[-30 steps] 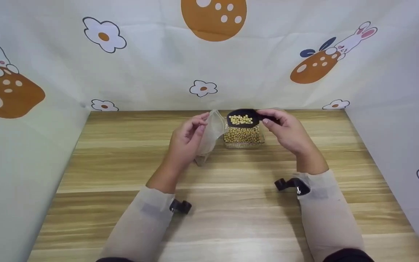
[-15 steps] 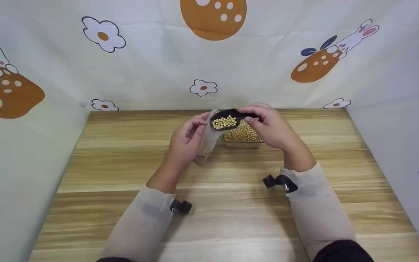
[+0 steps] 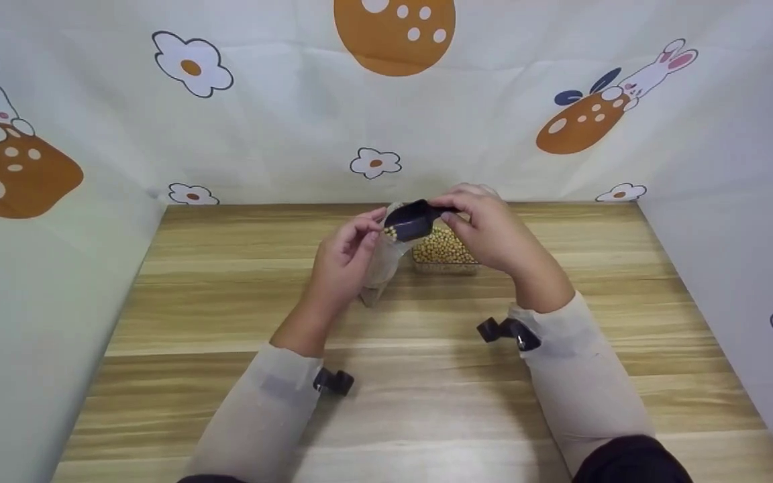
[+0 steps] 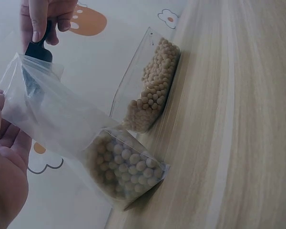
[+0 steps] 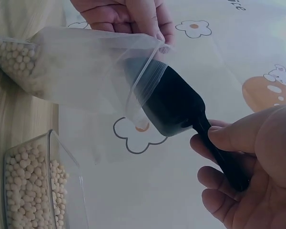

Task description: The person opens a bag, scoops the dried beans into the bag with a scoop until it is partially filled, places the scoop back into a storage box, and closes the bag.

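Observation:
My left hand pinches the rim of a translucent plastic bag, which stands upright on the table with soybeans in its bottom. By its handle, my right hand grips a black scoop. The scoop's front end is inside the bag's mouth, tilted down toward the left. A few soybeans show at its front edge in the head view. Right of the bag, a clear rectangular container holds many more soybeans; my right hand partly covers it in the head view.
The wood-grain table runs up to a pale printed cloth at the back and sides. A small black camera mount sits on each wrist, the left mount and the right mount.
My right hand has moved left, bringing the scoop from above the container to the bag's mouth. The scoop has tipped, and most of its soybeans have left it. My left hand stays put.

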A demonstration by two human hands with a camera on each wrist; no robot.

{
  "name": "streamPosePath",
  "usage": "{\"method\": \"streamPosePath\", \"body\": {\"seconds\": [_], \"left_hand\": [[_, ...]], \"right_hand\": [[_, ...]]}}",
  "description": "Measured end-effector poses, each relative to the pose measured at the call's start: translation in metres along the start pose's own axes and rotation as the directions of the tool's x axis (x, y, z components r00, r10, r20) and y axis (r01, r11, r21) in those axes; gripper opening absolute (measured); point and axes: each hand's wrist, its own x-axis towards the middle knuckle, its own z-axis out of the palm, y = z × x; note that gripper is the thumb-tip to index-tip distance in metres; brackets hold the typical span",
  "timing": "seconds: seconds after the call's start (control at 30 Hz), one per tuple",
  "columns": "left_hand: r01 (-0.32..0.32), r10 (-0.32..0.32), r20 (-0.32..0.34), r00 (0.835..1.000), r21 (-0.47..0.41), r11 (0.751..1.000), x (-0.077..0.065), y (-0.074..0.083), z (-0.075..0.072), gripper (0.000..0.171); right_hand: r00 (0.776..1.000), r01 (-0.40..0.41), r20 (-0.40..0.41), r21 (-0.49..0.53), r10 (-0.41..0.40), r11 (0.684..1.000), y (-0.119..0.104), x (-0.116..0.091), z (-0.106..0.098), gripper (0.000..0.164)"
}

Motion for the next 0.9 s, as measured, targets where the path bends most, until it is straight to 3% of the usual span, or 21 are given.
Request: {"method": "streamPosePath", "body": {"seconds": [0.43, 0.9], "left_hand": [[-0.006, 0.006, -0.002, 1.0, -0.005, 1.0, 0.0, 0.001, 0.0, 0.014], [-0.005, 0.005, 0.003, 1.0, -0.007, 1.0, 0.0, 0.0, 0.0, 0.022]], "right_hand": [[0.998, -0.04, -0.046, 0.082, 0.043, 0.996, 0.012, -0.007, -0.006, 0.03], [0.985, -0.124, -0.096, 0.171, 0.142, 0.977, 0.053, -0.022, -0.025, 0.03]]}}
